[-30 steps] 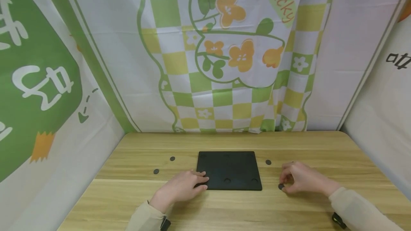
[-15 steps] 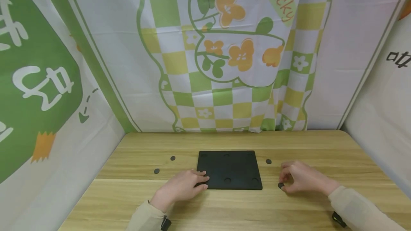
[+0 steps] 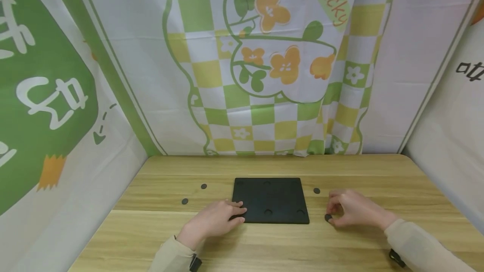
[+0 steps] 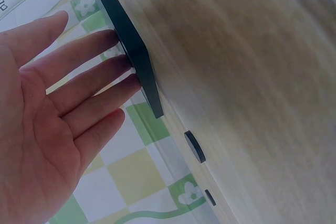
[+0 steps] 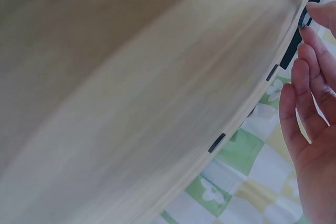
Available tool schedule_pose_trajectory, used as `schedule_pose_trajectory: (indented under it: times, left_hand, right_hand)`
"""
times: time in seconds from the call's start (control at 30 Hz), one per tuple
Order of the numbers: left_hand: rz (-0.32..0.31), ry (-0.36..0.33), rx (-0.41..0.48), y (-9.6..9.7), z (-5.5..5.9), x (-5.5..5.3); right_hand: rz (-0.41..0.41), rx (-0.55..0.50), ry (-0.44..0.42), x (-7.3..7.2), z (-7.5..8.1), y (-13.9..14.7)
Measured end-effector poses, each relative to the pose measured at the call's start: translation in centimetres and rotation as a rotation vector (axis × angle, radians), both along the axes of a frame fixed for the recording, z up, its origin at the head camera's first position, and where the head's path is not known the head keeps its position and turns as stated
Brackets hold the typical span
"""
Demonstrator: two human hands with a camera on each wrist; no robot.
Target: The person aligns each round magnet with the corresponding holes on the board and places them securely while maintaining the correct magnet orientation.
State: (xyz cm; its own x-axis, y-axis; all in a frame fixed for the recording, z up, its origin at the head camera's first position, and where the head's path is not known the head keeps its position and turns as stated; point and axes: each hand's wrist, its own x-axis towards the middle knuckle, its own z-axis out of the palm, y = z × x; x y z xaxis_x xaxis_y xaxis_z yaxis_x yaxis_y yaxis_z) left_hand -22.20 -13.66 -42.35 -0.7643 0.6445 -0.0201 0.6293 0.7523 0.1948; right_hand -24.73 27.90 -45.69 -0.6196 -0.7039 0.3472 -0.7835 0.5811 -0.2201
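Observation:
A flat black rectangular board (image 3: 276, 198) with round recesses lies on the wooden table. My left hand (image 3: 215, 218) rests on its near-left corner, the fingers nearly straight and touching the edge (image 4: 137, 51) in the left wrist view. To the right of the board my right hand (image 3: 355, 209) pinches a small black disc (image 3: 328, 218) between thumb and index finger, close over the table. In the right wrist view the disc (image 5: 303, 18) shows at the fingertips, its lower part thin and edge-on. Another black disc (image 3: 316, 190) lies between the board and that hand.
Two more black discs, one farther back (image 3: 203, 186) and one nearer (image 3: 185, 201), lie on the table left of the board. Behind the table (image 3: 272, 247) hangs a patterned cloth (image 3: 264, 114), and cloth walls close both sides.
The right hand has shifted slightly left toward the board with the pinched disc. The left hand and the board stay where they were.

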Motion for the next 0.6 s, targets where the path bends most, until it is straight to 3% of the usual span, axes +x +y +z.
schedule_pose_trajectory:
  times: [0.6]
  left_hand:
    - [-0.007,-0.014,0.002,-0.1,-0.2,-0.2]
  right_hand:
    - [-0.004,-0.031,-0.049,-0.5,0.4,-1.7]
